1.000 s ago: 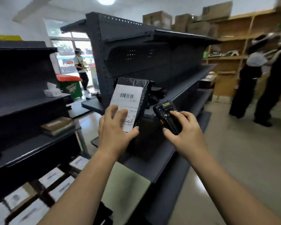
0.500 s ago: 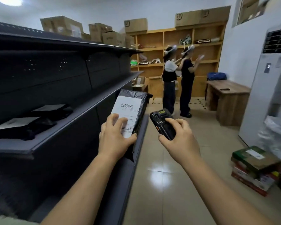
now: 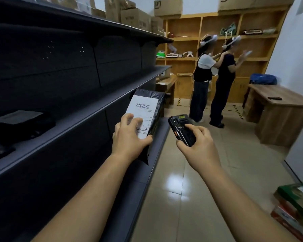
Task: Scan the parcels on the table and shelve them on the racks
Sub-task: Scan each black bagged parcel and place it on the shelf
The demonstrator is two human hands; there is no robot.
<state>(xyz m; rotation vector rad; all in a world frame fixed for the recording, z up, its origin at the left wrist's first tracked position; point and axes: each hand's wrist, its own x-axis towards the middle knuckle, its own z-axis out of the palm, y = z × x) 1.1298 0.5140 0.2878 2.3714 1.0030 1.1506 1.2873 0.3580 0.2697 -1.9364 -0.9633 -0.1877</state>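
Two unchanged grips: parcel (image 3: 144,109), scanner (image 3: 178,123).

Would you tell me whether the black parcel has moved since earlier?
Yes: the left hand carried the black parcel from the dark rack's end round to its long side, nearer the wooden shelving.

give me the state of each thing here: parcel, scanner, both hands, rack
black parcel, held upright, label facing the camera
left hand, gripping the black parcel
scanner, held, thumb on its keypad
right hand, gripping the scanner
rack, middle shelf holds a flat dark parcel
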